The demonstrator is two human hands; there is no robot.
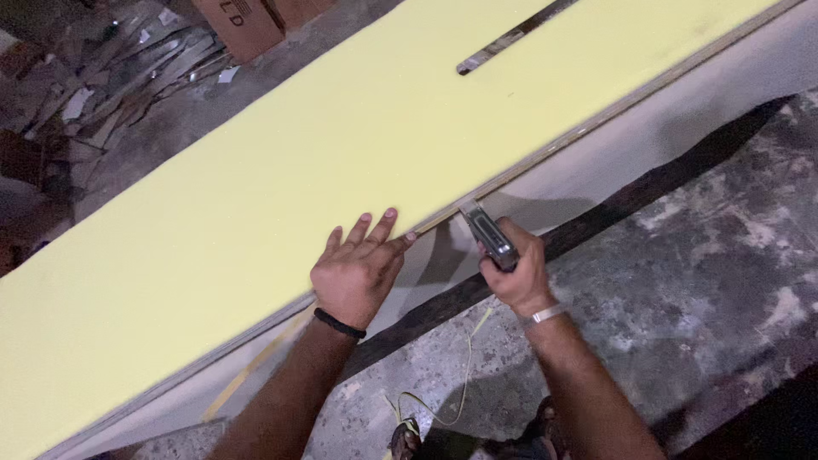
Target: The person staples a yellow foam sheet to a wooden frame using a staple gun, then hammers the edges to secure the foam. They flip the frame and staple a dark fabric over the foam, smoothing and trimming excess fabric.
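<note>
Yellow foam panel (341, 145), left fingers (375, 234) splayed flat

Both forearms bare, entering from 6 o'clock, converging toward 12. Left hand (356, 268) palm down, flat, fingers spread and extended toward 1 o'clock, dark band at wrist. Right hand (511, 274) at 3 o'clock of left, fingers curled in closed grip, knuckles up, light band at wrist.
</note>
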